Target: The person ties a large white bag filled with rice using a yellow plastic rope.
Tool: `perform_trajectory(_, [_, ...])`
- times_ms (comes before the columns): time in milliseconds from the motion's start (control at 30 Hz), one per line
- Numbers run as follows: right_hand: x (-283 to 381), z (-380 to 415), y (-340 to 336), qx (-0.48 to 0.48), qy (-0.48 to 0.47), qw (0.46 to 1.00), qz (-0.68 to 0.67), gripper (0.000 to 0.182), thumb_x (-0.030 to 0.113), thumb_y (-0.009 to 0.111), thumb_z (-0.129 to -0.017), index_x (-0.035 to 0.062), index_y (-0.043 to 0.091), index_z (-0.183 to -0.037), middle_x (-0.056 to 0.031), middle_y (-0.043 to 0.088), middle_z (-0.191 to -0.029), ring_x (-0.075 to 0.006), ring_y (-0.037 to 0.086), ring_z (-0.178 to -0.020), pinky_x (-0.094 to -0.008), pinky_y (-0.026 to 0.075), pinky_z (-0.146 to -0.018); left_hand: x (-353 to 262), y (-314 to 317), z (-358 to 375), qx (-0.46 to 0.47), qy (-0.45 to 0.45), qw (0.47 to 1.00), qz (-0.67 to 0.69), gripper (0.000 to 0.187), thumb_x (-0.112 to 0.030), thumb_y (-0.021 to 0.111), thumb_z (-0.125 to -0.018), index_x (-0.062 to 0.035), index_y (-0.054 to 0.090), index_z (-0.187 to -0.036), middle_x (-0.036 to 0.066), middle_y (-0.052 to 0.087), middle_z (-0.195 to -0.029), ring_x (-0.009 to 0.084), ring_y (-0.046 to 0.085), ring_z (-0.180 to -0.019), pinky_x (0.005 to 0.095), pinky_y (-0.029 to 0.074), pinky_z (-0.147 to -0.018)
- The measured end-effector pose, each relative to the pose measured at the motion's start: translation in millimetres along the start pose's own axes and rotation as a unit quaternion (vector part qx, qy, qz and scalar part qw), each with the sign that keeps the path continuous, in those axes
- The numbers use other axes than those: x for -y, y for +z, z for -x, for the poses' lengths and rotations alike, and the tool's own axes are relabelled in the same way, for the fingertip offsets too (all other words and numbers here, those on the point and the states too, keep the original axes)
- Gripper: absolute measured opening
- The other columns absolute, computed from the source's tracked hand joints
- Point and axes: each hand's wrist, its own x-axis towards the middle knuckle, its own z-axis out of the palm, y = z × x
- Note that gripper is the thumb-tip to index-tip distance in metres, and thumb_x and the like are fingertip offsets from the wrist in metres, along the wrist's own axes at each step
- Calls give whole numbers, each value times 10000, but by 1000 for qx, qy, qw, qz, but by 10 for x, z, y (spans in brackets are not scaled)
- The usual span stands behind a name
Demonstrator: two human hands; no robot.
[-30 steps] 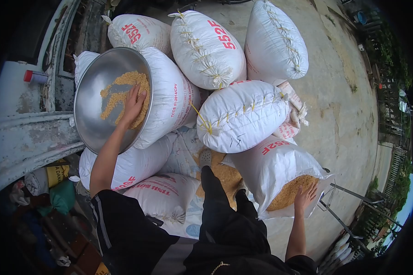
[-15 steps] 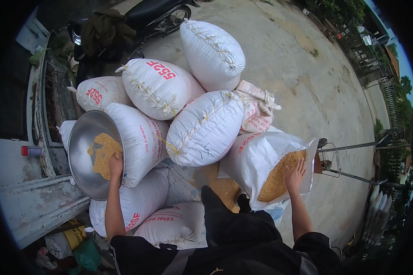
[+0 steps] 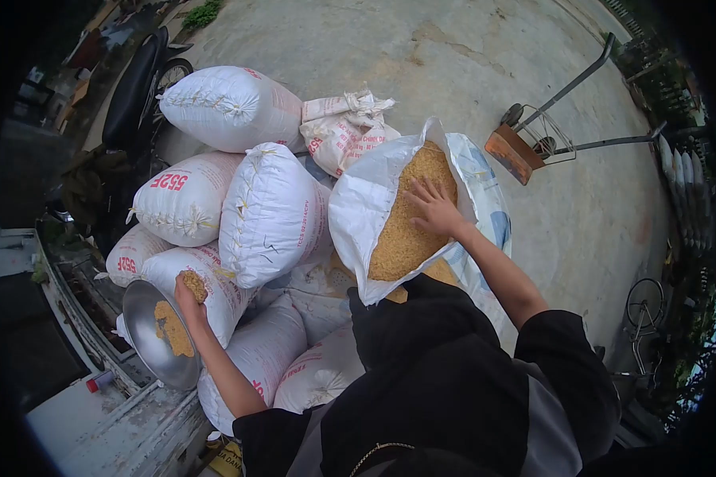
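Grain fills the open sack (image 3: 402, 226), propped mouth-up against the stacked sealed sacks (image 3: 270, 211) so nothing spills. Your right hand (image 3: 433, 208) lies spread, fingers flat on the feed near the sack's upper rim. Your left hand (image 3: 189, 296) cups a scoop of grain at the rim of the steel basin (image 3: 147, 338), which leans tilted against the pile's lower left edge.

The left arm reaches forward and down, bare to the elbow, the left hand (image 3: 189, 296) cupped, fingers curled upward. The right arm stretches forward, the right hand (image 3: 433, 208) flat, fingers spread, palm down.
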Motion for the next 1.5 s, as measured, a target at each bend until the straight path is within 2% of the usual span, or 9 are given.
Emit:
perform_trajectory(300, [-170, -103, 150, 152, 92, 982, 69, 540, 287, 550, -873, 71, 510, -1367, -165, 268, -1560, -371, 180, -1459, -606, 92, -1158, 493, 3625, 1789, 463, -224, 837, 185, 255, -339, 495, -955, -93, 540, -905, 71, 566, -791, 155, 533, -600, 222, 321, -327])
perform_trajectory(500, [-248, 359, -301, 181, 88, 980, 1, 445, 234, 511, -892, -42, 571, -1237, -263, 424, -1433, -425, 369, -1354, -492, 272, -1137, 1203, 5258, 2123, 375, -186, 907, 39, 452, -395, 560, -927, -10, 560, -1165, 126, 629, -962, 245, 634, -821, 343, 515, -556])
perform_trajectory(600, [-260, 485, -581, 160, 71, 979, -104, 404, 180, 517, -885, -80, 588, -1186, -275, 482, -1378, -443, 439, -1293, -457, 336, -1104, 1377, 5481, 2131, 201, 58, 966, -151, 691, -441, 582, -918, 47, 423, -1382, 227, 497, -1341, 338, 504, -1223, 435, 442, -981])
perform_trajectory(667, [-268, 464, -660, 137, 68, 976, -154, 380, 165, 523, -886, -84, 595, -1163, -281, 514, -1343, -451, 467, -1264, -446, 363, -1086, 1057, 5298, 2314, 313, 113, 925, -181, 792, -454, 579, -916, 63, 306, -1451, 281, 249, -1526, 386, 234, -1425, 497, 161, -1163])
perform_trajectory(767, [-227, 347, -551, 130, 107, 959, -228, 408, 152, 521, -905, -82, 543, -1238, -278, 445, -1410, -470, 413, -1305, -467, 345, -1101, 1098, 5003, 2265, 315, 255, 883, -238, 761, -417, 593, -920, 28, 306, -1465, 276, 195, -1549, 388, 191, -1444, 470, 183, -1164])
perform_trajectory(967, [18, -418, -31, 150, 262, 953, -2, 898, 379, 579, -895, 105, 28, -1549, -229, -99, -1590, -537, -77, -1422, -801, 159, -996, 621, 3484, 2369, 303, 238, 911, -146, 520, -289, 616, -935, -45, 500, -1379, 239, 263, -1545, 370, 206, -1454, 449, 209, -1157])
perform_trajectory(1200, [-56, -829, 325, 5, 302, 952, 42, 879, 500, 515, -932, 26, 75, -1527, -256, -44, -1582, -571, -35, -1405, -775, 262, -978, 732, 357, 1131, -278, 254, 917, -134, 316, -242, 610, -948, -34, 656, -1181, 189, 505, -1377, 292, 436, -1316, 380, 318, -1087])
perform_trajectory(1367, [127, -487, 316, -75, 215, 969, 101, 858, 471, 534, -944, 33, 87, -1530, -288, 81, -1565, -569, 98, -1397, -596, 236, -1126, 1497, -2176, -162, -339, 54, 908, -239, 709, -521, 558, -918, 51, 501, -1334, 271, 399, -1445, 387, 367, -1358, 444, 275, -1122])
perform_trajectory(1500, [210, -288, 335, -92, 165, 964, 185, 835, 412, 547, -953, 14, 88, -1526, -299, 117, -1555, -561, 105, -1400, -556, 208, -1152, 2032, -2787, -836, -332, -214, 843, -365, 993, -687, 456, -884, 71, 222, -1480, 302, 189, -1540, 444, 163, -1437, 482, 153, -1169])
